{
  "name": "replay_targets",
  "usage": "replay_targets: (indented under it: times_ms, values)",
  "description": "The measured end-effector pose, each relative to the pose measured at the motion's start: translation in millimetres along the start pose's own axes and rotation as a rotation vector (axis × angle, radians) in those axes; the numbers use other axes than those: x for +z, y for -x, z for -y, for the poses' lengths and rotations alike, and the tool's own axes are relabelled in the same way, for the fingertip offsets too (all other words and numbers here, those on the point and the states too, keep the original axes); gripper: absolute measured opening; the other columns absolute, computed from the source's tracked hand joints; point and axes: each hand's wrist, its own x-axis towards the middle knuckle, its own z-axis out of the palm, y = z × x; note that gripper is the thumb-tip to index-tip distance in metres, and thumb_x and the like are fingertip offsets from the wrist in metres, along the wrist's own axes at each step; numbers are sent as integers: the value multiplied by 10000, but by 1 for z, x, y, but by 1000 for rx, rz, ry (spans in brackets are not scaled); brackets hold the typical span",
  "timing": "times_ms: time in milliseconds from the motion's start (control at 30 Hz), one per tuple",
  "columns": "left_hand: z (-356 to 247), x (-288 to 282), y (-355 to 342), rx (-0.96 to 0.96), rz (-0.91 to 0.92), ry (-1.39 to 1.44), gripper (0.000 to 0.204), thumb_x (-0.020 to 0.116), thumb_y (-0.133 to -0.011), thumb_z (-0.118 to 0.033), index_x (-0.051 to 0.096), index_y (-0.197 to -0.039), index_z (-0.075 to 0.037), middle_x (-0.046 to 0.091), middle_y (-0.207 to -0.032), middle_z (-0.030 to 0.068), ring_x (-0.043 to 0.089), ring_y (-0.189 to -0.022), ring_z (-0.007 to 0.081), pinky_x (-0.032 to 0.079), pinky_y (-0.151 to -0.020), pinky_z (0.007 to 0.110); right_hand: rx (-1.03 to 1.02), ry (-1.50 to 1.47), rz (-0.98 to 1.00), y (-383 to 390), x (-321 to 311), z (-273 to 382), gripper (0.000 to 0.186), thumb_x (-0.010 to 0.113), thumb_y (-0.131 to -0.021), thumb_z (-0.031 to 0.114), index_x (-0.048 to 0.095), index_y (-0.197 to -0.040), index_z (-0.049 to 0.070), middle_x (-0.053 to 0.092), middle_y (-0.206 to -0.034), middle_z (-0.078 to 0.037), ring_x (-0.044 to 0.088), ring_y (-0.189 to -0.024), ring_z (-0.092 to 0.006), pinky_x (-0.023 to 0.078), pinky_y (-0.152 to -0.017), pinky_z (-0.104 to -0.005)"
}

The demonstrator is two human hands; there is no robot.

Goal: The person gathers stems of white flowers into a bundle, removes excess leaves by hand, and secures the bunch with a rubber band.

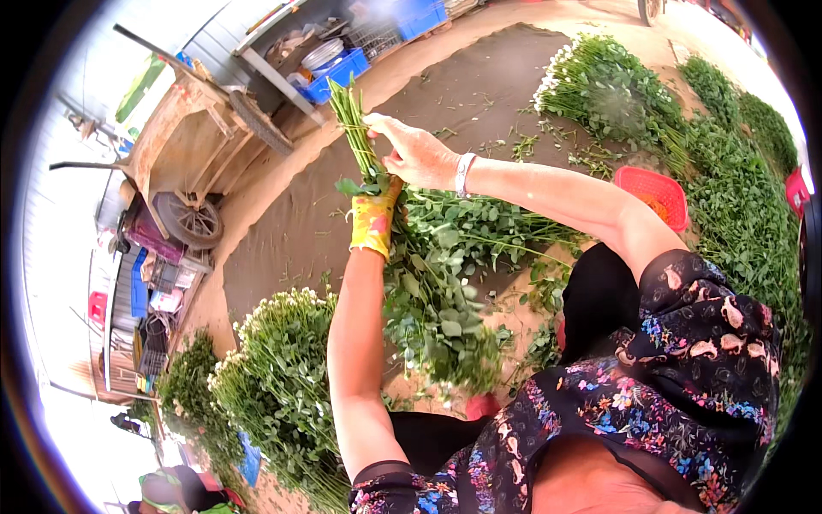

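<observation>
My left hand (372,218), in a yellow patterned glove, is closed around a bunch of leafy cut flowers (437,300). The bare green stem ends (349,111) point up and away from me, while the leafy heads hang down toward my lap. At the upper stems is my bare right hand (417,154), a band at its wrist. Its fingers are bent and pressed together against the side of the stems. What they pinch there is too small to make out. More leafy stems (488,227) lie just beyond the bunch, below my right forearm.
A dark ground sheet (282,231) holds scattered leaf scraps. White-flowered bundles lie at left (282,368) and far right (612,86). A red basket (655,195) sits by my right arm. Beyond are a wheeled cart (184,128) and blue crates (338,75). Another person (171,490) shows at lower left.
</observation>
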Motion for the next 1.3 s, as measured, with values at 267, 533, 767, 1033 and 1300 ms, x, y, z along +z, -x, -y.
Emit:
replay_targets:
  times_ms: [267, 533, 767, 1033, 1300]
  values:
    - [-18, -16, -13, 546, -215, -613, 288, 659, -790, -309, 636, -893, -40, 676, -768, 116, 646, -657, 252, 518, -641, 354, -708, 796, 221, -45, -53, 68, 480, 731, -672, 178, 551, -1108, 92, 502, -1209, -61, 402, -1229, -219, 273, -1048, -420]
    - [-62, 49, 14, 677, -68, -1198, 229, 576, -826, -171, 588, -1045, -108, 656, -993, 101, 642, -952, 262, 499, -810, 398, -63, 759, 1046, -40, -102, 5, 222, 725, -684, 176, 642, -844, 47, 636, -681, -156, 646, -670, -301, 519, -614, -398]
    - [4, 96, 63, 649, -514, 481, 600, 800, -687, -80, 484, -1196, -59, 574, -1050, 78, 536, -1009, 176, 441, -877, 305, 42, 708, 322, 55, -122, -72, 222, 689, -704, 140, 559, -877, 90, 627, -716, -137, 632, -696, -341, 487, -596, -426]
    - [-5, 91, -4, 378, -227, 1169, 873, 797, -730, -264, 285, -1418, -102, 583, -1084, 72, 544, -874, 131, 451, -785, 270, 628, -162, -55, 129, -103, -180, 446, 632, -796, 315, 581, -1181, 98, 605, -821, -42, 577, -702, -168, 480, -650, -312]
    - [7, 142, -34, 405, -139, 274, 506, 679, -822, -403, 586, -1187, -63, 633, -1127, 31, 575, -1002, 160, 444, -861, 319, 1039, -889, 25, 118, -99, -212, 333, 522, -909, 314, 608, -1128, 79, 653, -1064, -68, 626, -917, -189, 497, -820, -370]
